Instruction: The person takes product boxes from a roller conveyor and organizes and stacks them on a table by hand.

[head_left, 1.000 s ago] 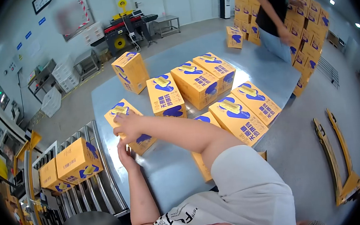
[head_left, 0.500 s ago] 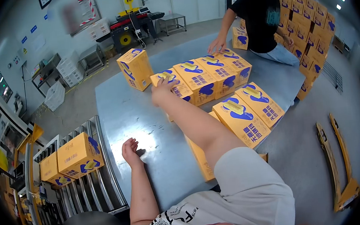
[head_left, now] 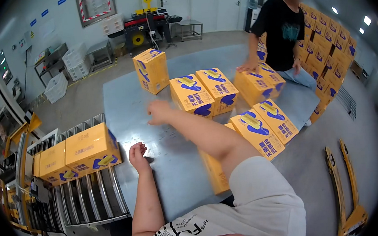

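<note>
My right hand (head_left: 159,112) is over the metal table (head_left: 117,95), left of two yellow cartons (head_left: 195,99) standing side by side, and apart from them. It is slightly blurred, with the thumb and fingers apart and nothing held. My left hand (head_left: 138,156) rests near the table's left side, fingers loosely curled and empty. A single upright carton (head_left: 152,71) stands beyond my right hand. Under my right forearm, more cartons (head_left: 257,134) stand at the near right edge, one partly hidden by the arm.
On the left, cartons (head_left: 91,146) sit on a roller conveyor (head_left: 103,193) meeting the table. Across the table, a co-worker's hand (head_left: 248,66) lies on two blurred cartons (head_left: 258,85). Stacked cartons (head_left: 327,56) rise behind that person. Yellow pallet-jack forks (head_left: 337,190) lie on the right floor.
My right hand has left the row of cartons and moved left. The co-worker has drawn two cartons away from the row to the right. Cartons on the conveyor have shifted toward the table.
</note>
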The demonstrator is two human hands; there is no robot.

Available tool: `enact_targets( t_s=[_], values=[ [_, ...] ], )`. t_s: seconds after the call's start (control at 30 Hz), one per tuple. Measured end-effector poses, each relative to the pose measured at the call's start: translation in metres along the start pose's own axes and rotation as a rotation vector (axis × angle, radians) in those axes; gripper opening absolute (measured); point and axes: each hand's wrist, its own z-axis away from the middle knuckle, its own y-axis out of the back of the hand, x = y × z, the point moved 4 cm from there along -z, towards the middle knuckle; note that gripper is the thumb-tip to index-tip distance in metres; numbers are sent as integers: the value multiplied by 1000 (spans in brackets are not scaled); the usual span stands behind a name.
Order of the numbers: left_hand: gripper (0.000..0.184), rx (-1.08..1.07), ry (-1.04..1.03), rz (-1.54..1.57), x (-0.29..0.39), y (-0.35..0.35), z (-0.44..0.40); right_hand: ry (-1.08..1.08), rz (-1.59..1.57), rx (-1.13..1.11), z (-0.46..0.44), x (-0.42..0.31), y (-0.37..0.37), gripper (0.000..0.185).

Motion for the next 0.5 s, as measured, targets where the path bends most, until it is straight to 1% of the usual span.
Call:
enact_targets(
  t_s=[0.07, 0.2, 0.27, 0.33, 0.43, 0.5],
  values=[
    [22, -3, -11, -17, 0, -1, 1, -17, -68, 42, 16, -3, 25, 45],
    [22, -3, -21, 36, -6, -3, 1, -3, -168, 137, 6, 8, 17, 40],
    [22, -118, 0, 55, -9, -8, 4, -48, -167, 189, 5, 6, 20, 42],
    [23, -216, 52, -5, -3, -18, 13, -51, -241, 159, 1, 6, 21, 43],
    [26, -365, 45, -128, 5, -29, 22, -91, -379, 213, -1, 3, 22, 45],
    [24, -326, 12, -90, 8, -25, 21, -67, -555, 147, -5, 5, 18, 49]
  ],
)
